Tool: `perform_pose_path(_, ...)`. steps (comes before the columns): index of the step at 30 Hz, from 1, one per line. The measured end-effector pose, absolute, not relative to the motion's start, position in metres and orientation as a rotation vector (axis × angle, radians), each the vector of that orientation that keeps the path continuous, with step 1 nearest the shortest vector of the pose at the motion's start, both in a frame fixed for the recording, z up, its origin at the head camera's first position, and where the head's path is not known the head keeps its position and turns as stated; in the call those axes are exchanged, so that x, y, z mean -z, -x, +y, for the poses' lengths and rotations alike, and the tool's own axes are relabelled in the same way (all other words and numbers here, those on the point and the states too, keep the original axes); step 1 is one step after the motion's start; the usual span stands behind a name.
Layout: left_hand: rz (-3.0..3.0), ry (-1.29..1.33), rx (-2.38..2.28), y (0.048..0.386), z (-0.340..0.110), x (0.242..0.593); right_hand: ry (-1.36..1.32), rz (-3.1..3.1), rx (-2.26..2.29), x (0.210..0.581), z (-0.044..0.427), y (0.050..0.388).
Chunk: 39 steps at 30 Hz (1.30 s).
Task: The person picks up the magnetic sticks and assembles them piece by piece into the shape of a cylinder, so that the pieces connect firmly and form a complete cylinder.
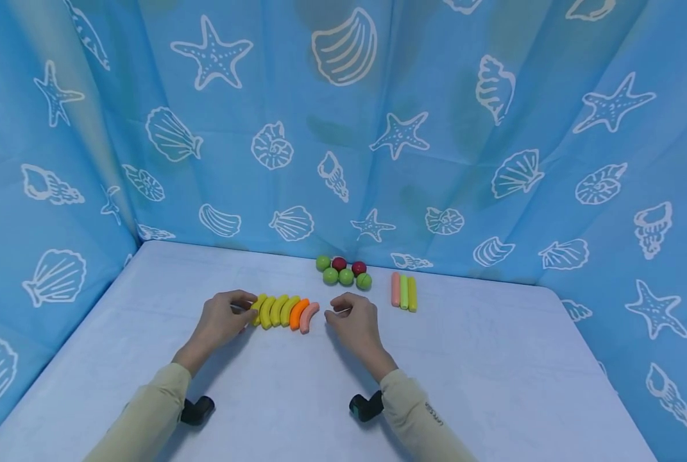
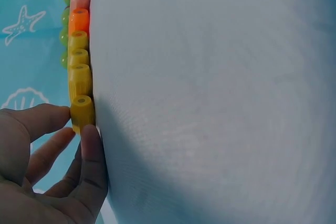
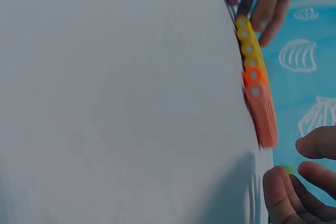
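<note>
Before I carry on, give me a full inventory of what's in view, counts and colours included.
curved yellow pieces: four, yellow, left part of the row
curved orange piece: one, orange, next in the row
curved pink piece: one, pink, right end of the row
green balls: four, green, behind the row
red balls: two, red, among the green balls
sticks: three, pink, light green and yellow, right of the balls
table: one, white, beneath everything
curtain: blue, white sea motifs, around the table
wrist cameras: two, black, at the wrists
sleeves: two, beige, on the forearms
left hand: one, pinching the leftmost yellow piece
right hand: one, holding nothing, right of the row
</note>
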State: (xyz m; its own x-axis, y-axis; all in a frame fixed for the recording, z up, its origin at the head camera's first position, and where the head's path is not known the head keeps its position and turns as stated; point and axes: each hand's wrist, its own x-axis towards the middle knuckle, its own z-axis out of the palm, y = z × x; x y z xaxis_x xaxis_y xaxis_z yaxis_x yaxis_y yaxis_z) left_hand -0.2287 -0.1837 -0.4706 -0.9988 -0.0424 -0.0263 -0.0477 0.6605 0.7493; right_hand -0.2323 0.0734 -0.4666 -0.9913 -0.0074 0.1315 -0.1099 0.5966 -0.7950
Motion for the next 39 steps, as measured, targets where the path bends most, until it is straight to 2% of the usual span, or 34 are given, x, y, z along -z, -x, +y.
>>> perform_pose_path(17,2.838,0.089,-1.3,0.225,-0.183,0.469,0.1,-2.609,-1.42,0.464,0.117,0.258)
perform_pose_path(39,2.837,0.118,-1.322,0.228,-0.184,0.47,0.154,-2.6,-1.373,0.473,0.127,0.29)
